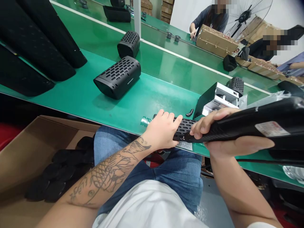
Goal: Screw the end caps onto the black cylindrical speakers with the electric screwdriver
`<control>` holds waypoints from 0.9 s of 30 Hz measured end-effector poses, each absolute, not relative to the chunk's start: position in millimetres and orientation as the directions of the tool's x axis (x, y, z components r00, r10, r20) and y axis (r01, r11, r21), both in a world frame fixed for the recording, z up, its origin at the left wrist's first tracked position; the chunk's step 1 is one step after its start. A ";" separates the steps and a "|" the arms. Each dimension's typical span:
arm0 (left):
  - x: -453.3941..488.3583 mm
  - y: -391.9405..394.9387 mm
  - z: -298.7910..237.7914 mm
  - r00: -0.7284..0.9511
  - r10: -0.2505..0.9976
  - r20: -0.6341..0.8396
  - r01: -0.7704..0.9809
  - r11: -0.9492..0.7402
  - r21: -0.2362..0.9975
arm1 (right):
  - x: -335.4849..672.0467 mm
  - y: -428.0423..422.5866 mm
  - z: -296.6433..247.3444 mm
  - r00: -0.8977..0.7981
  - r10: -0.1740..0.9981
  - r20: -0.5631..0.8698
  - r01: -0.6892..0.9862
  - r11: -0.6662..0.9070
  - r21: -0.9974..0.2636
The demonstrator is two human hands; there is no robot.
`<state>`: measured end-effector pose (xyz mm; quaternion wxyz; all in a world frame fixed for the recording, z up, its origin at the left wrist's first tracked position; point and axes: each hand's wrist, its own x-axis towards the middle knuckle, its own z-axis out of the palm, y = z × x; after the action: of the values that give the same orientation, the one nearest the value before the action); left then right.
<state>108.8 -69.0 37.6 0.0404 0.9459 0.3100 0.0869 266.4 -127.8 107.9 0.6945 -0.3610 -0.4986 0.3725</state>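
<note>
My left hand point(163, 128) lies across a black slotted casing point(186, 126) at the table's front edge, its fingers over the far side and its thumb by the near side. In my right hand point(220, 131) is a black electric screwdriver point(251, 122) with a white label, held nearly level with its nose pointing left. That nose touches or nearly touches the casing's near edge, close to my left thumb. A small curved black piece point(189, 112) lies just beyond the casing. Part of the casing is hidden under my left hand.
Black slotted speaker-like units point(118, 76) stand on the green table point(83, 98). A box-shaped silver-and-black device point(217, 99) is beyond my right hand. Tall black panels point(35, 41) lean at left. Below, a carton point(21, 161) holds black parts. Two people point(211, 19) sit opposite.
</note>
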 end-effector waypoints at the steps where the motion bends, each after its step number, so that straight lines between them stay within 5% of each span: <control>1: 108.7 -69.1 37.6 0.794 0.592 0.137 0.579 -0.805 0.128 | 266.2 -128.0 106.9 0.214 0.877 0.430 -0.159 0.465 -0.871; 18: 109.0 -68.5 32.5 0.792 0.583 0.179 0.570 -0.812 0.121 | 269.2 -126.8 88.1 0.050 0.889 0.456 -0.212 0.456 -0.864; 25: 110.1 -68.8 32.6 0.792 0.592 0.153 0.580 -0.806 0.116 | 290.8 -125.4 119.0 0.282 0.846 0.453 -0.094 0.494 -0.864; 26: 110.2 -68.9 33.1 0.792 0.592 0.149 0.581 -0.806 0.115 | 302.4 -118.7 121.7 0.371 0.804 0.465 -0.050 0.517 -0.855; 27: 110.3 -68.9 33.5 0.791 0.594 0.147 0.583 -0.804 0.118 | 315.9 -110.7 122.4 0.513 0.643 0.569 0.055 0.637 -0.769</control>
<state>110.3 -68.9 33.5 0.0332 0.9457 0.3111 0.0884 315.9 -110.7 122.4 0.7813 -0.3823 -0.4561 0.1883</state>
